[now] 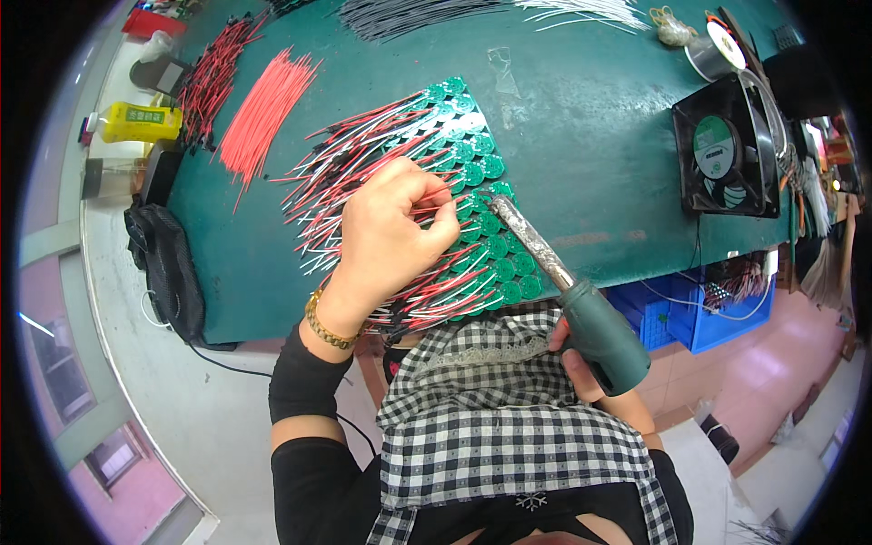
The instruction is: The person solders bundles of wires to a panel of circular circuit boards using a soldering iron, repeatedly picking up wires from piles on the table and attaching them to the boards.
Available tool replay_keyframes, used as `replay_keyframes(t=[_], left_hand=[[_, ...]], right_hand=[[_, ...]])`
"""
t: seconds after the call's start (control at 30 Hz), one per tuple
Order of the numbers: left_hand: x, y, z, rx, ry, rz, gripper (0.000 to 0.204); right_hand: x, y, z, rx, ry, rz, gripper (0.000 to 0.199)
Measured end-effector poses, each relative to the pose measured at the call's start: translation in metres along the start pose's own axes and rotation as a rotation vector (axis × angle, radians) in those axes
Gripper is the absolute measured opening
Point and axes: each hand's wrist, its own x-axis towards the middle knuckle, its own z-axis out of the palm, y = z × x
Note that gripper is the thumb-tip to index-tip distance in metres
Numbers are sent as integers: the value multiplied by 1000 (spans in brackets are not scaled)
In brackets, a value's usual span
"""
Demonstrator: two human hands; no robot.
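My left hand is closed in a pinch on a thin wire, its fingertips just over a panel of small round green circuit boards. Red, white and black wires fan out leftward from the panel, some hidden beneath the hand. My right hand is wrapped round the dark green handle of a soldering iron. The iron slants up and left, and its tip is at the boards beside my left fingertips. Whether the tip touches a solder joint is too small to tell.
On the green table, a bundle of red wires lies left, grey wires and white wires at the far edge. A black fan and a solder spool stand right. A yellow bottle is left, a blue crate lower right.
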Motion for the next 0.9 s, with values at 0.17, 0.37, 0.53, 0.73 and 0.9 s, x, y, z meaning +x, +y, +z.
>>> replay_keyframes(t=[0.17, 0.37, 0.53, 0.73, 0.9], left_hand=[[0, -1, -1, -3, -8, -9, 7], [1, 0, -3, 1, -21, -19, 6], [2, 1, -3, -5, -35, -29, 6], [0, -1, -3, -5, -25, -18, 6], [1, 0, -3, -8, -30, -19, 6]], right_hand=[[12, -5, 1, -1, -43, -62, 26], [19, -6, -4, -89, -89, -194, 23], [-4, 3, 6, -23, 43, 20, 30], [6, -16, -7, 108, 33, 93, 16], [3, -10, -3, 113, 71, 35, 18]])
